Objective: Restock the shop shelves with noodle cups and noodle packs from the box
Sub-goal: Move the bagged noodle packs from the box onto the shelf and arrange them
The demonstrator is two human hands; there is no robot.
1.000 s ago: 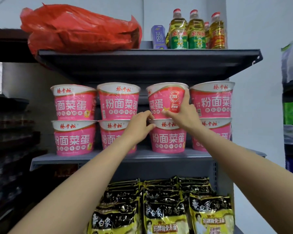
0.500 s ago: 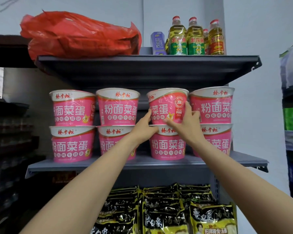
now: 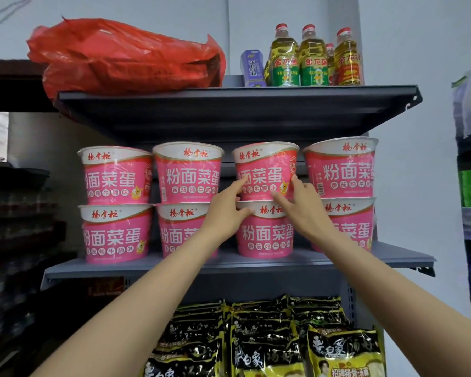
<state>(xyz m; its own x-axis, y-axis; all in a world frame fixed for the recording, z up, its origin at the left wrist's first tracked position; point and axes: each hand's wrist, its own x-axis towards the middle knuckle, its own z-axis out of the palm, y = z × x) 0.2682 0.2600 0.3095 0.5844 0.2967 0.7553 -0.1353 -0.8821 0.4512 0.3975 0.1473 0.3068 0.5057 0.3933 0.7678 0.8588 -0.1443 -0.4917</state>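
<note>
Left hand (image 3: pixel 227 206) and right hand (image 3: pixel 301 204), fingers pinching either side of top cup (image 3: pixel 265 172), seated on lower cup (image 3: pixel 265 229) just below (shelf (image 3: pixel 229 263) under both). Risk: uneven nudge, toppled stack.

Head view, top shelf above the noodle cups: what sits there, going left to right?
red plastic bag → small purple carton → cooking oil bottles, green-labelled ones first, a red-labelled one last at the right.
</note>
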